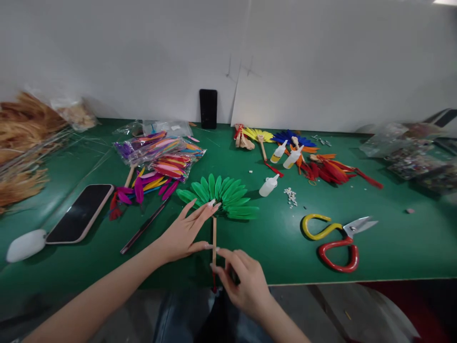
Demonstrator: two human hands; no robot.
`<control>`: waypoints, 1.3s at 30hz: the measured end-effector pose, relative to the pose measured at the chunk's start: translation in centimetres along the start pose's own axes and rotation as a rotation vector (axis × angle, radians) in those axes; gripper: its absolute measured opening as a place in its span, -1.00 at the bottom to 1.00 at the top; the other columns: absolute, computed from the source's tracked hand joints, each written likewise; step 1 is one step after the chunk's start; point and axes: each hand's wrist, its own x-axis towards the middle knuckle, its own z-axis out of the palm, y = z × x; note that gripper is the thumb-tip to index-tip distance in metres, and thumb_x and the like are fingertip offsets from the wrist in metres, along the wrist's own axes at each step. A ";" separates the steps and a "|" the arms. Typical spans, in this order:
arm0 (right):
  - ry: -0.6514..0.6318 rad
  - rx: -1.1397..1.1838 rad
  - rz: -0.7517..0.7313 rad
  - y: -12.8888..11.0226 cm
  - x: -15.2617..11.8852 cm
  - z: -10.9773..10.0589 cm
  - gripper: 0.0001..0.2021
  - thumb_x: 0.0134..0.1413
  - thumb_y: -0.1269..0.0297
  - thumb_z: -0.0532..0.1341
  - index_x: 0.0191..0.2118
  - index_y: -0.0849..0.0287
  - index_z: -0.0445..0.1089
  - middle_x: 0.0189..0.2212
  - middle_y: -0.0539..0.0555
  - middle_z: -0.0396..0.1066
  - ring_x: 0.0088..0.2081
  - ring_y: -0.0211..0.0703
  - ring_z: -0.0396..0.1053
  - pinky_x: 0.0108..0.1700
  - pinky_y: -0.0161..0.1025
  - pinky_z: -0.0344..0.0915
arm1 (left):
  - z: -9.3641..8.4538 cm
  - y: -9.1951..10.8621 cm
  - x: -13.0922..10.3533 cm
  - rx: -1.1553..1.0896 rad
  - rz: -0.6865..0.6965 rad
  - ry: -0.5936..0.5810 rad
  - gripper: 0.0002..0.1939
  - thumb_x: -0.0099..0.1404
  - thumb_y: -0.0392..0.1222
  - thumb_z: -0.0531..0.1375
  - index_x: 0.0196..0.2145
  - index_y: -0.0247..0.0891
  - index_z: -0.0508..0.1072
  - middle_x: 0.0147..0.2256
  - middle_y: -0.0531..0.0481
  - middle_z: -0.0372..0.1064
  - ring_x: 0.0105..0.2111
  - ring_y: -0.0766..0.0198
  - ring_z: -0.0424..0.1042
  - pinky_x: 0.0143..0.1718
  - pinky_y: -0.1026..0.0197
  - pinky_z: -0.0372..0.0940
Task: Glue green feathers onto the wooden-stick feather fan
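Note:
A green feather fan (pixel 233 195) lies on the green table with its feathers spread away from me. Its wooden handle (pixel 214 231) points toward the table's front edge, where a red cord hangs. My left hand (pixel 185 231) lies over the fan's left side, fingers apart, fingertips on the base of the feathers and thumb against the handle. On the right, my right hand (pixel 244 278) has its thumb and index finger at the lower part of the handle, closed around it.
Glue bottles (pixel 268 186), white beads (pixel 291 197) and scissors (pixel 348 233) lie to the right. Bagged feathers (pixel 167 152), tweezers (pixel 144 227), a phone (pixel 80 214) and a white mouse (pixel 26 246) are on the left. Yellow (pixel 259 135) and blue (pixel 293 138) fans sit behind.

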 end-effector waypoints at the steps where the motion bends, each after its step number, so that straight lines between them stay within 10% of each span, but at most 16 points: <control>1: -0.018 0.011 0.010 -0.2 -0.4 0.5 -0.78 0.16 0.29 0.08 -0.07 0.10 0.27 -0.56 0.01 0.35 -0.53 -0.15 0.33 -0.52 -0.26 0.25 | 0.1 0.0 0.1 0.001 0.004 0.001 -0.06 0.27 0.24 -0.11 0.23 -0.31 -0.67 0.24 -0.21 -0.06 0.26 0.07 -0.15 0.22 -0.08 -0.40; 39: 0.054 -0.036 0.056 0.3 -0.5 2.0 -0.81 0.22 0.39 -0.03 -0.15 0.20 0.28 -0.54 0.00 0.34 -0.53 -0.24 0.27 -0.48 -0.34 0.16 | 0.1 -0.1 0.3 0.060 0.032 -0.052 -0.12 0.27 0.24 -0.09 0.27 -0.31 -0.48 0.27 -0.14 -0.16 0.27 0.17 -0.18 0.23 0.03 -0.53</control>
